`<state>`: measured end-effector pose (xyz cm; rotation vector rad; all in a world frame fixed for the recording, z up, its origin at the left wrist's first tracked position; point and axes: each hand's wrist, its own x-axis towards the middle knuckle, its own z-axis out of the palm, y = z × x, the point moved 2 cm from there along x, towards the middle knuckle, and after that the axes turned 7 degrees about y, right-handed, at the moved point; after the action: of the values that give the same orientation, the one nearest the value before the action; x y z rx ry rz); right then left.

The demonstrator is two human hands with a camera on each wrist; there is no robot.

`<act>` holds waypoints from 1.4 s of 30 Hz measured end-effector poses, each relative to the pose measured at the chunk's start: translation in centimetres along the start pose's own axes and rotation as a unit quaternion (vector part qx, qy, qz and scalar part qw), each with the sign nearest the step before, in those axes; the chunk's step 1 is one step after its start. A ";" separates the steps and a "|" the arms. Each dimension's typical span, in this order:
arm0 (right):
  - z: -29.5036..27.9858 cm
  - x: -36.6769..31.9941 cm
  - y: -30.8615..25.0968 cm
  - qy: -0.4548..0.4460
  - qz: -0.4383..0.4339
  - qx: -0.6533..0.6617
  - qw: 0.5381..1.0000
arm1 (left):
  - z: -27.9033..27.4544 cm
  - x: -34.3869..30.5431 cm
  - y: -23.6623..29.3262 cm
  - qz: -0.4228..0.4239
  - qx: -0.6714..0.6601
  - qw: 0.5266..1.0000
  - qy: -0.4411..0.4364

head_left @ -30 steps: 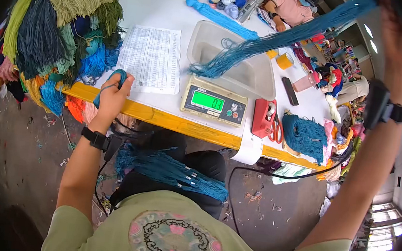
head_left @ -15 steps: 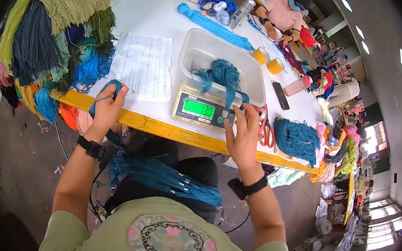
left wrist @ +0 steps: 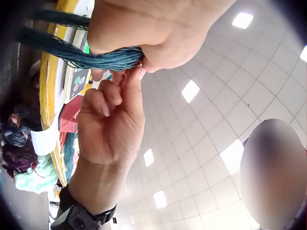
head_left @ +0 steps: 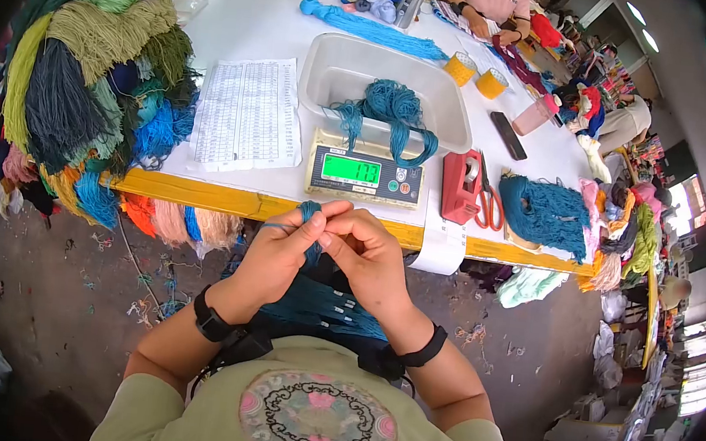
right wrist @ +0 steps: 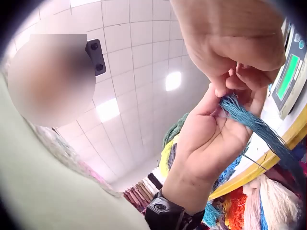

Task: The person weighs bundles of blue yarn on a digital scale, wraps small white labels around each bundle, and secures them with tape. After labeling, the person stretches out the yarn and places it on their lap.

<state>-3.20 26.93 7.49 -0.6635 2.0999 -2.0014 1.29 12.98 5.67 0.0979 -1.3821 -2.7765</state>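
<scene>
Just before the table edge (head_left: 265,208), we see the left hand (head_left: 276,253) gripping a teal hank (head_left: 310,210) while the right hand (head_left: 370,262) pinches at one end. We judge it light, soft and limp, apt to tangle, so best held round the whole bundle near that end. The right wrist view shows us strands crossing the left palm, hidden from the head view; only the latter shows us loose yarn (head_left: 394,101) draped over the tub (head_left: 443,97) beyond.

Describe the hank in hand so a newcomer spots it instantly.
Start at the yellow front edge of the white table. Just before it, the left hand holds a teal hank, the right hand touching it. Unlike the teal yarn in the tub, it is hand-held.
</scene>
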 end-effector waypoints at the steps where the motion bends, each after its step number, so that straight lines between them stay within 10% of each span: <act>1: -0.1 0.0 0.2 0.006 -0.009 -0.010 1.000 | -0.1 0.1 -0.1 -0.002 0.002 1.000 0.001; 8: -0.6 -0.1 -0.2 0.017 -0.051 -0.123 0.991 | 0.5 0.1 -0.7 -0.009 0.052 0.998 -0.018; 15: 0.1 0.2 0.4 0.038 0.047 0.128 0.990 | -0.3 0.4 -0.3 -0.033 -0.057 0.997 -0.044; 19: 0.0 0.2 0.3 0.018 -0.026 -0.107 0.994 | 0.2 0.3 -0.5 -0.030 -0.040 0.999 -0.020; 25: 0.2 0.4 1.1 0.035 0.026 0.101 0.994 | -1.1 0.5 -0.6 -0.038 -0.099 0.994 -0.034; 31: -0.3 0.3 0.8 -0.016 0.004 -0.118 0.993 | -0.1 0.1 -0.3 -0.034 -0.079 0.996 -0.005; 42: -0.5 0.1 1.1 0.028 0.103 0.136 0.985 | -2.1 0.4 -1.7 -0.001 -0.034 0.999 0.024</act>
<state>-3.70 27.30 6.49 -0.3308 1.7900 -2.1513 1.00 12.31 3.07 0.1637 -1.2763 -2.8001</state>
